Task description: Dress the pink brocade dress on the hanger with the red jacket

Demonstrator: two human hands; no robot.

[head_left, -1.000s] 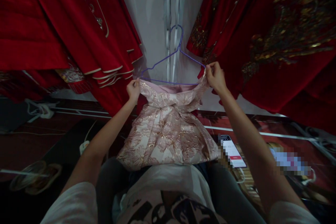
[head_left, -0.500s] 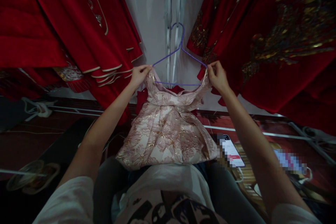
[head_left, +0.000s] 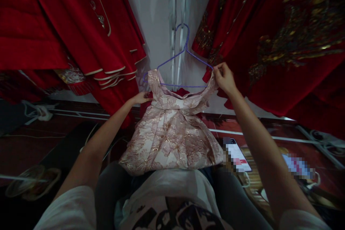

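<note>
A pink and cream brocade dress (head_left: pixel 172 140) with gold floral patterns lies across my lap, its neckline away from me. Its shoulder straps sit over a purple wire hanger (head_left: pixel 185 48). With thumb and fingers, my right hand (head_left: pixel 225 78) pinches the right strap at the hanger's end. My left hand (head_left: pixel 140 97) is lower, closed at the dress's left side beside some red fabric (head_left: pixel 146 103); its fingertips are partly hidden. The left strap (head_left: pixel 154 79) is free of my hand, and the hanger's left tip pokes out beyond it.
Red garments (head_left: pixel 107 43) with trim hang on the left, and red garments with gold embroidery (head_left: pixel 293 43) on the right. Metal rack poles (head_left: pixel 174 7) rise against the pale wall. A phone (head_left: pixel 238 156) lies on a slatted wooden surface (head_left: pixel 253 172) at my right.
My left hand has let go of the left strap and moved down to the dress's side. The right hand has stayed on its strap.
</note>
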